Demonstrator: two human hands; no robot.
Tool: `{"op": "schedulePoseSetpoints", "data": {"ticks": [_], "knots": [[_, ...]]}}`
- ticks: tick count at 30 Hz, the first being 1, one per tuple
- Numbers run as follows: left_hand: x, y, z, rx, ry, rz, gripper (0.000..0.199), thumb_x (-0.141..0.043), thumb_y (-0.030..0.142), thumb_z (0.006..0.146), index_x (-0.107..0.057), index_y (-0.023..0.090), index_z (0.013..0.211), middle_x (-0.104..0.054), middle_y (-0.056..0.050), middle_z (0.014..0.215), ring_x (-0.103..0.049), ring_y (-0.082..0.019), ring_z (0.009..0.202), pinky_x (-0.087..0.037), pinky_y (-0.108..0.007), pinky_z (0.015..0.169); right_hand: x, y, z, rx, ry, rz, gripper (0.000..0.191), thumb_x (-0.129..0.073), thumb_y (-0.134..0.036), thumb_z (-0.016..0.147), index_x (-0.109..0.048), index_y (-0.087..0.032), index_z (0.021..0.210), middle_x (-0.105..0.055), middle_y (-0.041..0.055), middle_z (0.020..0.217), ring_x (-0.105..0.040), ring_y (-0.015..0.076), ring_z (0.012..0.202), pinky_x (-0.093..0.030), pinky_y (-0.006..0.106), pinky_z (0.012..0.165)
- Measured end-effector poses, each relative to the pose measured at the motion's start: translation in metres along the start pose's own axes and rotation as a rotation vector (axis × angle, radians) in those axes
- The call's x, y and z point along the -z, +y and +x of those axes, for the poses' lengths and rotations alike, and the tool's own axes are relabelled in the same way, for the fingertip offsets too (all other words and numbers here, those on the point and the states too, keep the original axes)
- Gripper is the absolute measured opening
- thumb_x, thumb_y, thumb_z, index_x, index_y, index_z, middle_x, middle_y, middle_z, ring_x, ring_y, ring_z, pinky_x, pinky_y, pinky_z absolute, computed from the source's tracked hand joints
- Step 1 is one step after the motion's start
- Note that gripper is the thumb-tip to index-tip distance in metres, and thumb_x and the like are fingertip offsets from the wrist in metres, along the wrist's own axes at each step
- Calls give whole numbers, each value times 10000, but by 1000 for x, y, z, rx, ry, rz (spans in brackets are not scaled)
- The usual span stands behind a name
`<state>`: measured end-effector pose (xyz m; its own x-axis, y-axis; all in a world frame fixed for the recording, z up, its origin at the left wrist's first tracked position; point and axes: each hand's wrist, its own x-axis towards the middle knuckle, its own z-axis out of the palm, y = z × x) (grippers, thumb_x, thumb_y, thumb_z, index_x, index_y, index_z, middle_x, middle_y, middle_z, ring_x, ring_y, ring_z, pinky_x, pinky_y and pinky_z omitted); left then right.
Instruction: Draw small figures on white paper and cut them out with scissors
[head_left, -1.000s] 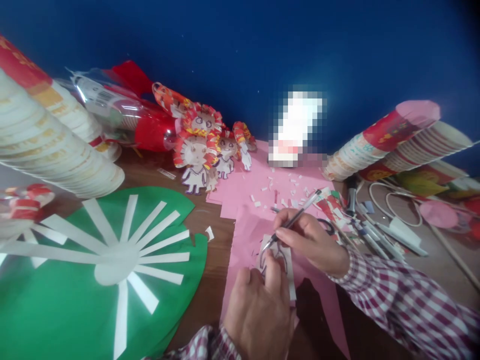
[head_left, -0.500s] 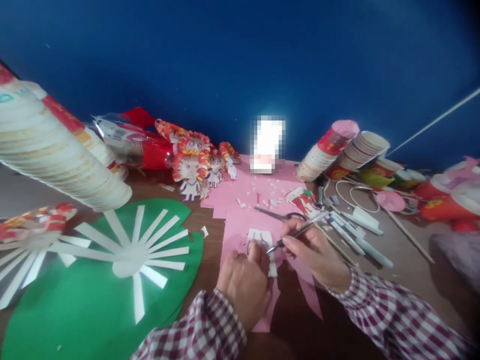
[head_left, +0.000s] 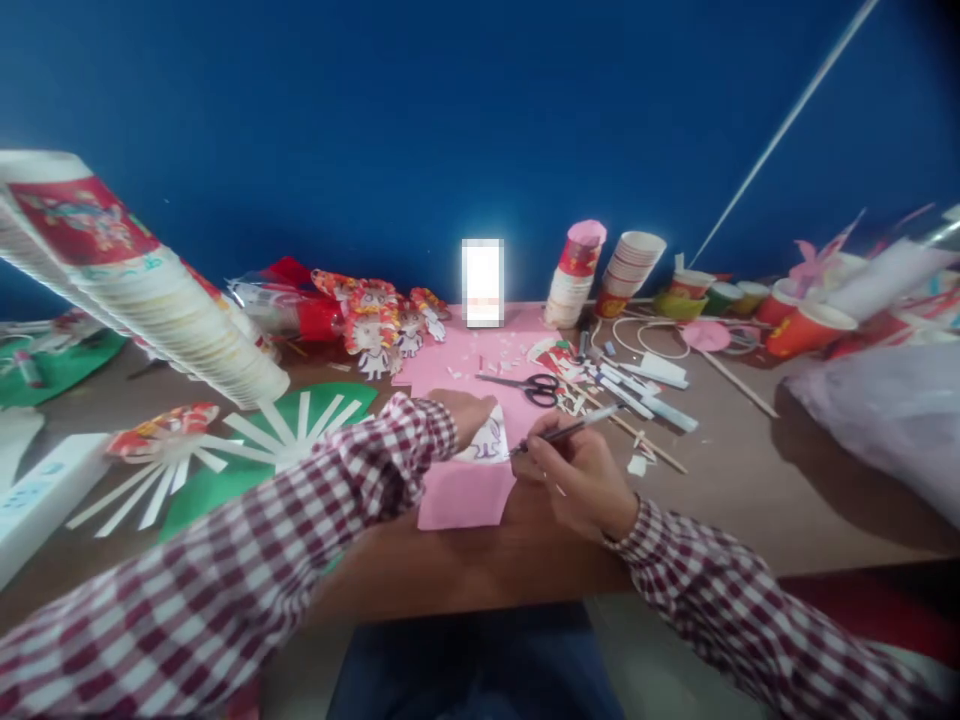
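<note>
A small white paper (head_left: pixel 491 440) with purple outlines drawn on it lies on pink sheets (head_left: pixel 465 495) in front of me. My left hand (head_left: pixel 469 412) rests on its upper left part, its fingers pressed down and partly blurred. My right hand (head_left: pixel 581 475) pinches a dark, slim pen (head_left: pixel 566 430), whose tip is beside the paper's lower right edge. Black-handled scissors (head_left: pixel 536 388) lie just beyond the right hand, on the pink sheets.
Stacked paper cups lean at the left (head_left: pixel 150 290) and stand at the back (head_left: pixel 574 275). Paper figures (head_left: pixel 371 335) sit left of a bright blurred screen (head_left: pixel 482 283). Green paper (head_left: pixel 199 505) holds white strips. Pens (head_left: pixel 630 390), sticks and a plastic bag (head_left: pixel 885 420) are at the right.
The view has shifted, showing the table's front edge. My left hand has moved to the paper's upper left, uncovering more of the drawing. The pen remains in my right hand.
</note>
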<state>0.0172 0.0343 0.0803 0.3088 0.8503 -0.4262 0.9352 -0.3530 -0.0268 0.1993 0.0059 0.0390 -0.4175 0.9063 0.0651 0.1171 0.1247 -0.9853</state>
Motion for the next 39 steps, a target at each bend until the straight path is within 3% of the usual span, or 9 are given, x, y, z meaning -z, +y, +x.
{"op": "schedulePoseSetpoints", "data": {"ticks": [3,9,13,21,31,35,39], "knots": [[9,6,5,28,-55,-15,357,-388,311,852,-488,193,1175,-649,-111,958,-587,-209,805,-404,-300,691,-10,12,-1,54,-4,-29,127,-518,-288,824,-513,-166,861,-513,-23,653,-500,99,569,-405,204,515],[19,12,9,28,-105,24,378,-428,163,831,-495,137,1202,-634,-104,1018,-552,-196,880,-374,-309,767,-31,31,17,150,37,-206,96,-499,-242,826,-542,-168,870,-593,15,718,-555,118,621,-435,215,557],[17,11,10,16,-86,22,366,-471,181,808,-524,165,1170,-641,-88,1003,-565,-207,875,-382,-302,763,-36,32,28,179,42,-302,123,-493,-267,841,-543,-162,880,-626,41,742,-590,136,648,-449,230,591],[11,-5,13,-70,-94,66,398,-449,192,811,-484,202,1208,-637,-106,1037,-586,-245,895,-427,-338,728,-39,36,36,222,107,-485,130,-501,-286,837,-536,-164,811,-592,15,612,-552,134,535,-404,225,505],[6,-15,13,-131,-80,98,342,-466,177,788,-546,225,1117,-665,-79,941,-600,-217,805,-415,-311,669,-42,46,35,196,137,-328,84,-523,-259,820,-548,-187,855,-601,12,671,-569,132,577,-432,211,506],[-2,-28,17,-202,-8,83,366,-451,211,803,-516,273,1158,-641,-62,1045,-582,-220,885,-401,-297,657,-39,47,34,187,234,-241,76,-534,-263,821,-536,-193,850,-571,-7,658,-539,111,539,-417,202,479],[-8,-36,19,-202,29,57,336,-443,265,818,-537,299,1138,-659,-42,985,-586,-203,830,-390,-294,651,-34,44,32,202,355,-191,99,-528,-272,830,-529,-189,884,-558,-19,631,-518,98,498,-413,207,472]]}}
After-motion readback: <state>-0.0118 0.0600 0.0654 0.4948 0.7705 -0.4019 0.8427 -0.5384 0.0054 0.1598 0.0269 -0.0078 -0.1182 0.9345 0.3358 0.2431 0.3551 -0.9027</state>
